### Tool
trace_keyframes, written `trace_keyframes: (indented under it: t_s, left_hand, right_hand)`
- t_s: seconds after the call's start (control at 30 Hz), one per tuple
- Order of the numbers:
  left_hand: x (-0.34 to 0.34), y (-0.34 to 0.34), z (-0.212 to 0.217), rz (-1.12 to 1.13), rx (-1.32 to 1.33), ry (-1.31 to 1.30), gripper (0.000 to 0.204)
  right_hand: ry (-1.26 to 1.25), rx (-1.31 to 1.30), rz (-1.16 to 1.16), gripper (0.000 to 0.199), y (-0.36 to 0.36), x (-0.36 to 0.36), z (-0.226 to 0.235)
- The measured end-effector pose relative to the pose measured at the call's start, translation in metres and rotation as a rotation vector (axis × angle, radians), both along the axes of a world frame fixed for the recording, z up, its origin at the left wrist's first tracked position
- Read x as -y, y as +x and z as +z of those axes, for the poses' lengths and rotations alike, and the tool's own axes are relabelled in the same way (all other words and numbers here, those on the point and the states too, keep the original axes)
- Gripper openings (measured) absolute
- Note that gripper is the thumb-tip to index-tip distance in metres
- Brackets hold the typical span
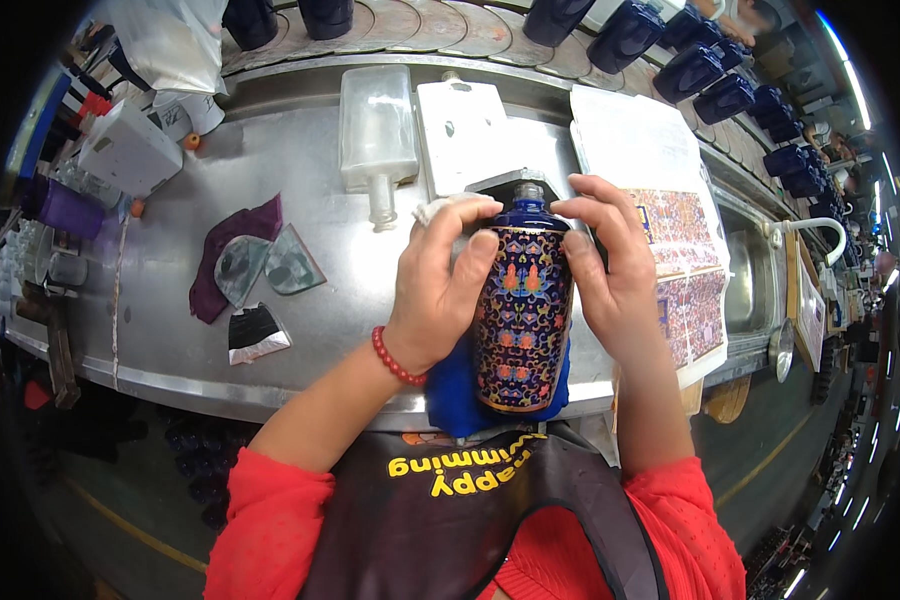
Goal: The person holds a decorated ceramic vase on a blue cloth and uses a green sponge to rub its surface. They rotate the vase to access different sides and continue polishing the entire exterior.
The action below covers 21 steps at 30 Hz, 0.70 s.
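A dark blue bottle [523,320] with a colourful floral pattern lies in front of me, its neck pointing away. My left hand [440,275] curls around the left side of its shoulder, thumb on the top edge of the pattern and fingers by the neck. On the opposite side my right hand [615,255] presses its thumb to the shoulder, fingers bent above. Under the bottle is a blue cloth [452,390]. Whitish crumpled material [440,208] shows by my left fingers. Sheets with a similar floral print [692,315] lie to the right.
Beyond my hands are a clear glass bottle [378,125] and a white block [462,135]. Purple cloth [208,270] and grey-green flat pieces [292,262] lie left on the metal table [350,290]. A sink [755,270] is at right; several blue bottles [625,35] line the conveyor behind.
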<state>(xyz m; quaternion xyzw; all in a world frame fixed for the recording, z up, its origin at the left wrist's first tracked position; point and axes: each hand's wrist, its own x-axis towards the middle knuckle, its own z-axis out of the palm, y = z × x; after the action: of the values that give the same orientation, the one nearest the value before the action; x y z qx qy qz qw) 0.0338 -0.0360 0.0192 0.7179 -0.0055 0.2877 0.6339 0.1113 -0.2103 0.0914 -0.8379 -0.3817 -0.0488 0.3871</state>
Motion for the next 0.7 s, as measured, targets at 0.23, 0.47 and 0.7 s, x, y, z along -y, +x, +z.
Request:
trace_keyframes:
  t_s: [0.23, 0.47, 0.7]
  left_hand:
    - [-0.011, -0.016, 0.003, 0.088, 0.124, 0.638, 0.050]
    - [-0.009, -0.017, 0.006, 0.096, 0.125, 0.694, 0.051]
    - [-0.009, -0.016, 0.007, 0.084, 0.139, 0.684, 0.053]
  right_hand:
    - [-0.170, 0.329, 0.123, 0.035, -0.005, 0.007, 0.006]
    - [-0.216, 0.374, 0.118, 0.038, -0.007, 0.004, 0.008]
    - [-0.232, 0.381, 0.110, 0.039, -0.008, 0.003, 0.007]
